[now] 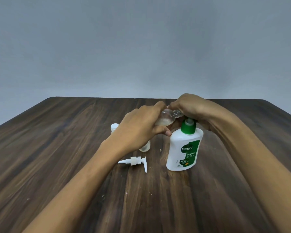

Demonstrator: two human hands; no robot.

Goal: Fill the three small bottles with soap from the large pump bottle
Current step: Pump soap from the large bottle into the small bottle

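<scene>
Left hand (141,125) is gripping a clear small bottle (168,117), tipped near-horizontal, threaded neck pointing right into the right hand (190,109), whose fingers are curling at the neck, possibly on a cap. A little pale liquid is pooling inside. Large soap bottle (185,148) is standing upright, pump (135,161) lying left; table (57,148) edges well apart.

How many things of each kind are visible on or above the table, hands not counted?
Small bottles: 3 (held, capped, half hidden)
Large soap bottle: 1
Loose pump head: 1
Total: 5
</scene>
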